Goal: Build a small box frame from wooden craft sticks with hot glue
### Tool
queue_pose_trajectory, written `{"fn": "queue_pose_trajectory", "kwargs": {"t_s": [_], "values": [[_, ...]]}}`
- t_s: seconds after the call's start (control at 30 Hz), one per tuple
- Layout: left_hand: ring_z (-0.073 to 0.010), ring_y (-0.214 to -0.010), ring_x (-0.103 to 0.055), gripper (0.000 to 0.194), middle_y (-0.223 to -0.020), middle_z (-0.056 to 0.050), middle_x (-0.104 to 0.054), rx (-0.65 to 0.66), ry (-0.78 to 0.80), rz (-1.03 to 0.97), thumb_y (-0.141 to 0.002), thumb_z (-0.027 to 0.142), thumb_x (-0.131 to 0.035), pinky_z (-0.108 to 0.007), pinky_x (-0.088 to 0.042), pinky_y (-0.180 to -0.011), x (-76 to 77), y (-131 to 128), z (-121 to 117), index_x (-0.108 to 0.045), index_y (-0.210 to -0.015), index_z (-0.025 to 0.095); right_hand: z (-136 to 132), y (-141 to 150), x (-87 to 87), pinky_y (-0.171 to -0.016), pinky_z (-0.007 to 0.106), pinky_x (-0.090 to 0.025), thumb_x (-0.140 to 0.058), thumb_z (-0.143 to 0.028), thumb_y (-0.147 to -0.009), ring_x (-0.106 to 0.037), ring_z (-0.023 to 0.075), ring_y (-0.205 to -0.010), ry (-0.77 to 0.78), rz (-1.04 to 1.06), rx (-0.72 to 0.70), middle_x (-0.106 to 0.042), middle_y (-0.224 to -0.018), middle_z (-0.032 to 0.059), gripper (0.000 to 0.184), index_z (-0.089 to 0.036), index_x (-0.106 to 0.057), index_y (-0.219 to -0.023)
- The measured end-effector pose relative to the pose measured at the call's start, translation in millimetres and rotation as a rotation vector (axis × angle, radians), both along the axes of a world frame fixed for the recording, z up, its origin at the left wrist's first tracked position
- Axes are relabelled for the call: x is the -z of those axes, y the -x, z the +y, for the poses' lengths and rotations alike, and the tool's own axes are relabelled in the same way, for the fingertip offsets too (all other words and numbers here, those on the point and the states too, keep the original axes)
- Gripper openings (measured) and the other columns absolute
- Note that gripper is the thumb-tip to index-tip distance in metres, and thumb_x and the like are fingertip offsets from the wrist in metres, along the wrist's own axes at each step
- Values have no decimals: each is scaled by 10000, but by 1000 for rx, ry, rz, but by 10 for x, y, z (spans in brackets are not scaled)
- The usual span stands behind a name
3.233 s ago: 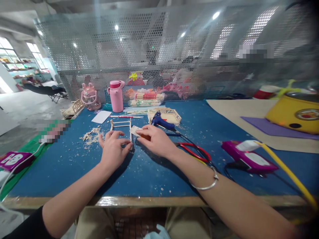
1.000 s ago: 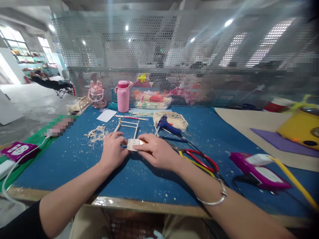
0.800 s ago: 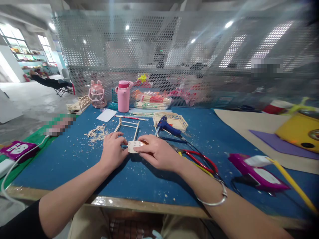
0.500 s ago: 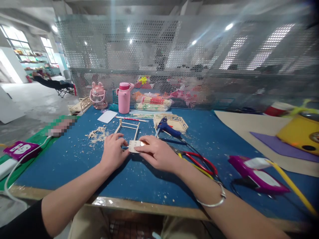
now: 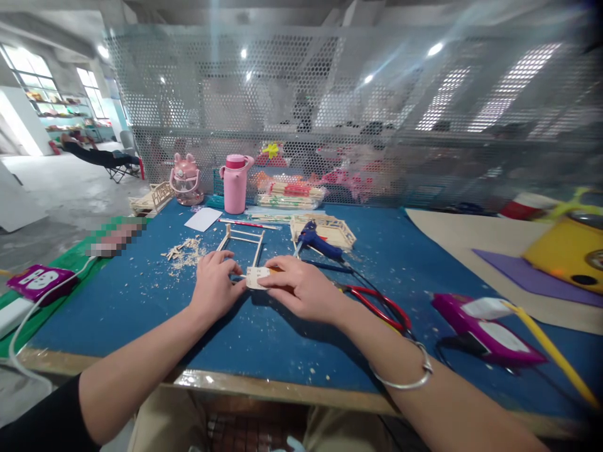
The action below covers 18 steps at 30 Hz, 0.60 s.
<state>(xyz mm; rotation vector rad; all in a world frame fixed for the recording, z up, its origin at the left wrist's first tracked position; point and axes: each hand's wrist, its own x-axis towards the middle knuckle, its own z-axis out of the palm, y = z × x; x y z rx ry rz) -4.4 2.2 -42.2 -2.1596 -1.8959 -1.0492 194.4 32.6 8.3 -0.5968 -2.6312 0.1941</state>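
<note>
My right hand (image 5: 299, 285) pinches a small pale flat piece with dark marks (image 5: 257, 277) between thumb and fingers; an orange bit shows behind it. My left hand (image 5: 217, 279) is closed just left of this piece, its fingertips around something too small or hidden to make out. Beyond both hands lies an open frame of thin wooden sticks (image 5: 245, 236); its near end is covered by my hands. To the right, a blue glue gun (image 5: 320, 242) rests with its nozzle towards the frame.
Red-handled pliers (image 5: 384, 307) lie by my right forearm. Wood crumbs (image 5: 183, 256) are left of the frame. A stick-built tray (image 5: 336, 233), a pink bottle (image 5: 234, 185) and a pink cup (image 5: 186, 181) stand farther back. A purple device (image 5: 490, 333) sits at right.
My right hand and the pale piece have shifted slightly right, away from my left fingertips. My left hand has hardly moved.
</note>
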Motion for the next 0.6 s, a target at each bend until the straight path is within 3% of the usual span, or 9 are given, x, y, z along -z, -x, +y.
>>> {"fn": "queue_pose_trajectory", "kwargs": {"t_s": [0.13,0.27,0.43,0.6], "values": [[-297,-1077,-506,158,-1101,-94,-617,-39,5,42,-729,350,-681,-581,-317,-956,-28,-19,-50,-664,-786,203,99,-104,-33,-771,324,-493,-545,-194,-814,-608,161,-840,80,143,31,-634,-1013,91,217,-193,-705,-960],[-342,-1178,-427,232,-1241,-98,-563,-27,-151,192,-802,350,-611,-685,-216,-955,-53,-36,-152,-661,-1021,291,244,-214,-28,-811,342,-498,-545,-235,-817,-620,168,-879,51,366,174,-648,-1001,86,223,-191,-694,-977],[-347,-1195,-412,164,-1267,-57,-560,10,-264,308,-830,269,-571,-675,-197,-978,-54,-51,-206,-709,-895,328,312,-241,5,-881,391,-482,-550,-261,-815,-612,190,-962,19,405,209,-669,-990,71,221,-215,-692,-978],[-318,-1162,-428,297,-1254,-114,-553,-11,-196,231,-828,355,-566,-598,-261,-1001,-45,-43,-182,-650,-1087,235,279,-217,-6,-878,391,-486,-552,-258,-815,-618,186,-952,-6,407,206,-664,-1017,76,228,-211,-686,-993]]}}
